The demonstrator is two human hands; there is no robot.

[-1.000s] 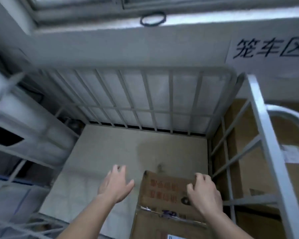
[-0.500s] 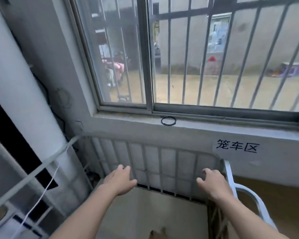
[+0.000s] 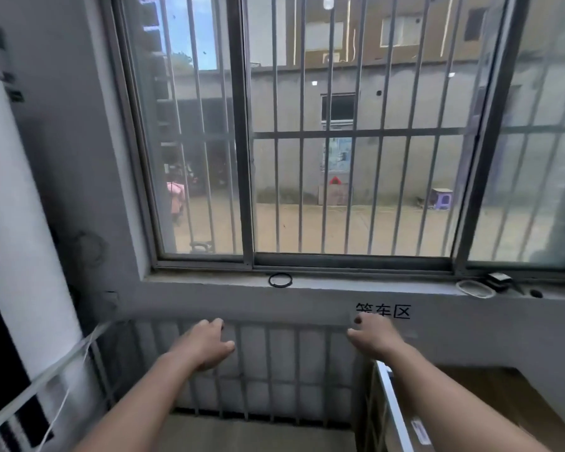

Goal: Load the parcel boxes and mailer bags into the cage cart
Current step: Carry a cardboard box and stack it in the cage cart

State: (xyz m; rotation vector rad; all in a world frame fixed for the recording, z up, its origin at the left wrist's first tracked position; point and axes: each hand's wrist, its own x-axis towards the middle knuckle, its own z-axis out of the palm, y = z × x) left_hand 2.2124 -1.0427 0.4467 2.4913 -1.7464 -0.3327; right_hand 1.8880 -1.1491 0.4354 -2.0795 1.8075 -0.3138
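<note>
Reaching forward over the cage cart (image 3: 268, 363) in the lower middle of the frame, left hand (image 3: 206, 345) and right hand (image 3: 375, 337) both empty: palms down, fingers loosely bent and a little apart, pinching nothing. Cannot tell whether either one touches the cart's top rail or merely hovers in front of it.

No parcel box or mailer bag to be seen inside the cart, only a bare strip of cart floor (image 3: 258, 432) at the bottom edge. At lower right, beyond the white side rail (image 3: 392, 409), a brown cardboard box (image 3: 516, 396) with a white label (image 3: 419, 430) (perhaps a parcel, perhaps stock already parked there; impossible to say).

Judging by that cardboard: probably stiff, dry and easy to grip, though liable to dent at the corners. Best taken with both hands flat on opposite sides or hooked under the bottom edges, never by flaps or tape. Weight unknown, so worth a test tilt before lifting. Mailer bags, none in view, likely light, limp and slick. Better to gather a fold of the edge or scoop from beneath.

Cut off below the frame: most of the cart floor and whatever lies on it. Hidden behind the right hand: part of the black wall sign (image 3: 400, 312). Smeared by motion at lower left: the cart's near rail and the things behind it. Label print too small to read.
</note>
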